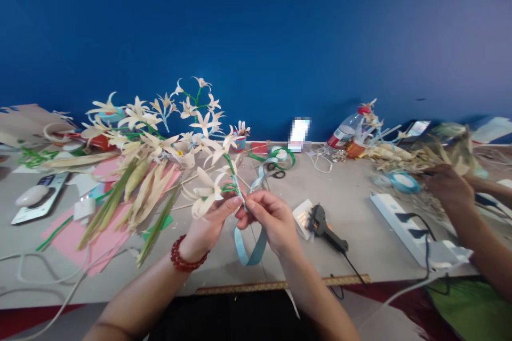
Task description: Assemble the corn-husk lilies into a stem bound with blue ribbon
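Pinching a flower stem (236, 180) left of the glue gun (326, 228), the left hand (214, 221) and right hand (277, 219) both have fingers clamped on it. Blossoms (206, 193) already on, blue ribbon (256, 257) dangling loose, so wrapping's probably only partway.

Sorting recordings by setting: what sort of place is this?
Probably a shared craft workspace: a glue gun, light-blue ribbon and pale flowers are at the table, with another person's hand at the right.
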Tool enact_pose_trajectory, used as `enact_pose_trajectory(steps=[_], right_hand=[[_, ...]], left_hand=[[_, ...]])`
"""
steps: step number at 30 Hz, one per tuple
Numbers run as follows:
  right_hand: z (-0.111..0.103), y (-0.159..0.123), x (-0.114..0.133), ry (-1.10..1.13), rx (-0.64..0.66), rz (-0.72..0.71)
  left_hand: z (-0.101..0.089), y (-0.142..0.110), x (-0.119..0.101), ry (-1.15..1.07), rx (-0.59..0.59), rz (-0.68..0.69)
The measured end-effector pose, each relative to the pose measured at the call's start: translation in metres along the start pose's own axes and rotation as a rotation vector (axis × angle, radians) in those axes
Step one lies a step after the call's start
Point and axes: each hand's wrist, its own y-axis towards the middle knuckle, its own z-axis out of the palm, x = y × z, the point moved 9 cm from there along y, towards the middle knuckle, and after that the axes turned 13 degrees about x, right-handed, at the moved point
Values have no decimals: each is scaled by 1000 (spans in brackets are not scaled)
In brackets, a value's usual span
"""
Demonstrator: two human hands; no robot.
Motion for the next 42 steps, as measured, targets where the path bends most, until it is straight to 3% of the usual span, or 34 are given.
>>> enact_pose_trajectory(steps=[7, 15, 23, 32, 37, 42], right_hand=[[3, 4, -7, 111, 31, 57], [4, 3, -2, 30, 39, 10], [-3, -8, 13, -318, -133, -180], [10, -23, 38, -962, -278, -437], [14, -23, 38, -1084, -263, -475], [18, -23, 42, -1049, -236, -487]], left_hand=[[5, 3, -3, -34, 75, 10], [3, -1, 0, -117, 40, 15], [6, -4, -1, -16, 0, 69], [0, -6, -13, 212, -52, 117], [-3, -7, -17, 303, -74, 136], [0, -8, -21, 361, -39, 167]])
